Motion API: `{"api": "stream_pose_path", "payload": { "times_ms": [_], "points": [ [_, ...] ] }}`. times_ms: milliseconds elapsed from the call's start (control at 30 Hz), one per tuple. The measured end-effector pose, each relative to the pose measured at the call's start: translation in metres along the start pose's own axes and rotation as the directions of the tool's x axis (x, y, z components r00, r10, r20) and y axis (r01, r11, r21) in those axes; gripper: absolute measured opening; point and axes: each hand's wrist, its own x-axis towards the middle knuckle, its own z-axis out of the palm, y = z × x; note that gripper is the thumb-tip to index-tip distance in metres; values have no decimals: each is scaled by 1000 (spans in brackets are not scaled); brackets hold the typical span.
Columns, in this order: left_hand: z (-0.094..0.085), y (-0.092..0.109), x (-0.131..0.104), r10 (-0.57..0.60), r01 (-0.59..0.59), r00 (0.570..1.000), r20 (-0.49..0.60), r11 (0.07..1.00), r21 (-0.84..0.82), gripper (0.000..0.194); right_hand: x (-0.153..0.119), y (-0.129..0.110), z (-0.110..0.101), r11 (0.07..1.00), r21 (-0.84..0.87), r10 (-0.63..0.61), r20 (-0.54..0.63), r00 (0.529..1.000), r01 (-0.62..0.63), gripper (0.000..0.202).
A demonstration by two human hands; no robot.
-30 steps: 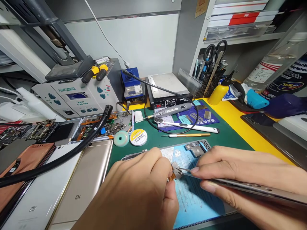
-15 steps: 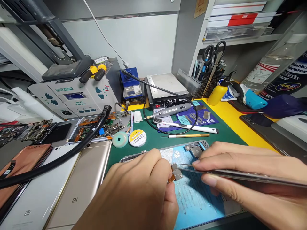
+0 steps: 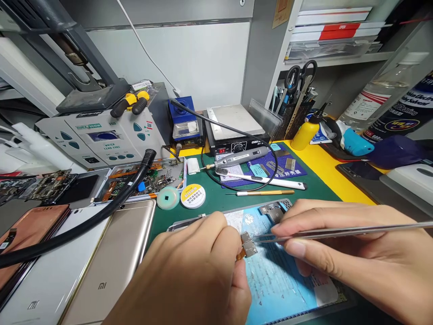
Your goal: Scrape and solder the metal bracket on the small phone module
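Observation:
Between the curled fingers of my left hand (image 3: 203,257) is a small silver metal part with an orange flex cable (image 3: 249,246), probably a phone camera module. My right hand (image 3: 338,248) pinches metal tweezers (image 3: 324,232), whose tips point left and reach the module's right side; whether they touch it I cannot tell. Beneath both hands lies an opened phone body with a light-blue sheet (image 3: 274,275) over its middle. A dark grey metal piece (image 3: 273,211) rests at the phone's far end, partly behind my right fingers.
A green mat (image 3: 216,203) bears a gold-handled pick (image 3: 265,193), a white brush (image 3: 264,178) and round tins (image 3: 193,196). Phones (image 3: 111,262) lie at the left under a black hose (image 3: 84,230). Behind stand a hot-air station (image 3: 101,135) and a hot plate (image 3: 235,122).
The tweezers have tilted, their rear end rising, and their tips have drawn closer together. My left hand and the part in it hold nearly the same position.

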Motion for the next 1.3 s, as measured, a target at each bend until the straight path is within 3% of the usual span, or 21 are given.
{"api": "stream_pose_path", "payload": {
  "times_ms": [167, 733, 1300],
  "points": [
    [0, 0, 0, 1, -1, 1000, -10, 1000, 2, 18, 3, -3, -1, 990, -59, -127, 56, 990, 131, 19],
    [2, -1, -1, 25, -25, 999, -19, 999, 31, 17, 2, -1, -1, 999, 51, 3, 86, 996, -7, 8],
    [4, -4, -2, 87, -85, 995, -51, 995, 45, 15, 4, 0, -1, 999, 47, 9, 75, 997, -12, 12]
  ]
}}
